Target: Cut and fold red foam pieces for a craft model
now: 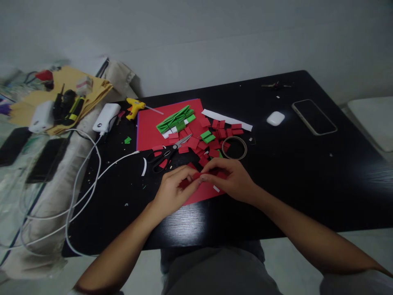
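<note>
Centrally, both hands meet above the near part of the table (276, 184), fingertips together over a small red paper piece (196, 175). The left hand (175, 189) pinches it between thumb and fingers, the rest of that hand loosely curved with a gap behind the thumb. The right hand (233, 180) closes on the same piece from the other side, thumb beneath and forefinger arched above; from where I stand, the fingers hide most of the paper, and its folds cannot be made out. Just beyond the fingertips lie many red pieces (193, 142), loosely heaped, with a green piece (208, 137) among them. Black-handled scissors (168, 154), blades parted slightly, rest across the pieces to the left of the heap, and a roll of tape (245, 152) lies flat at its right. Farther back, a folded green bundle (175, 119) lies on a red sheet (146, 133); a yellow glue gun (134, 109) lies near the sheet's far left corner.
</note>
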